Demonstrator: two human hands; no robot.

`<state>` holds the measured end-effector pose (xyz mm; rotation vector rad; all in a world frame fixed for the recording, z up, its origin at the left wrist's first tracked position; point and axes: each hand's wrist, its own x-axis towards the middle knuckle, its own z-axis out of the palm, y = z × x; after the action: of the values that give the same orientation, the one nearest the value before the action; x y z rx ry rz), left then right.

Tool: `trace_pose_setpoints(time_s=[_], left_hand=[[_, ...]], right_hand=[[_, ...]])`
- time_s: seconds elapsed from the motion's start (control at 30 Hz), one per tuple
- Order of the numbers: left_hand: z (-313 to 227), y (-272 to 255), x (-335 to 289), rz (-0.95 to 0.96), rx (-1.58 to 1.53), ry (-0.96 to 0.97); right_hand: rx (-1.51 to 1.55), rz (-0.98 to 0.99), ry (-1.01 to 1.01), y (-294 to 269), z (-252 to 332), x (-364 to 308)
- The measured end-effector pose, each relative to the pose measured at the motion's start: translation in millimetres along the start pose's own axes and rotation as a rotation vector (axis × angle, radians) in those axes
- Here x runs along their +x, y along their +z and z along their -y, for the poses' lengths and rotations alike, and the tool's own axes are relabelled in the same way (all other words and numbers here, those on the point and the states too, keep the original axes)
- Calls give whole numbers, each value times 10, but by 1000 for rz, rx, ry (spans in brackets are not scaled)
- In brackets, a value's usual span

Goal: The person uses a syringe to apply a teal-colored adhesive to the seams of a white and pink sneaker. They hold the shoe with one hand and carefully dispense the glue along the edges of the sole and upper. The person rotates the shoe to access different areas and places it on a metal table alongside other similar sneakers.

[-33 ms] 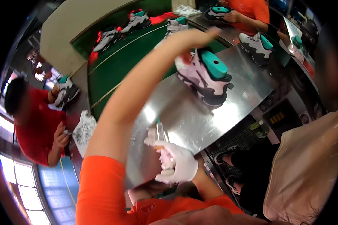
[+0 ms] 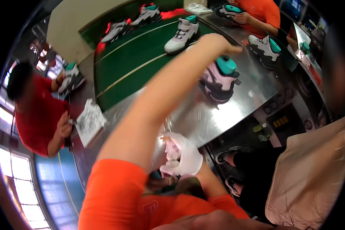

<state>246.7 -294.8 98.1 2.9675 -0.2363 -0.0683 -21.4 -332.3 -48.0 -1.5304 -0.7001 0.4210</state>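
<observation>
On the metal tabletop [image 2: 138, 90] stands a pink, white and dark sports shoe [image 2: 219, 85] with a turquoise insert [image 2: 226, 65] in its collar. My bare left hand [image 2: 218, 44] reaches over the front of this shoe. One digit sticks out, while the other fingers are hidden or smeared, so I cannot make out its grip. Lower down, my white-gloved right hand [image 2: 188, 155] is closed round a crumpled pinkish-white wad [image 2: 172, 152]. A slim clear syringe-like tube [image 2: 167, 124] rises from the same hand, partly behind my left arm.
A white-and-grey shoe [image 2: 183, 36] stands on the green belt [image 2: 132, 65], with others behind it. Another shoe [image 2: 265, 51] is at the right. A co-worker in red [image 2: 42, 115] works at left beside a speckled cloth [image 2: 90, 122]; one in orange [image 2: 258, 17] holds a shoe.
The pink shoe has turned and shifted slightly away, and my left hand has moved right along with it. My right hand has risen a little in view, and its tube is now more hidden.
</observation>
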Motion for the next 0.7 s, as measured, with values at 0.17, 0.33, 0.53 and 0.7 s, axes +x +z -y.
trace_pose_setpoints(time_s=[0.17,0.33,0.53,0.7], left_hand=[[372,327,-332,-396,-572,-309],[1167,-407,-1290,-389,-832,-153],[1754,-625,-3367,-581,-124,379],[2100,-165,-4753,-292,338,573]], right_hand=[[-178,142,200,363,305,-186],[-78,49,14,437,281,-541],[-181,-41,53,213,436,-505],[-167,88,130,143,508,-98]])
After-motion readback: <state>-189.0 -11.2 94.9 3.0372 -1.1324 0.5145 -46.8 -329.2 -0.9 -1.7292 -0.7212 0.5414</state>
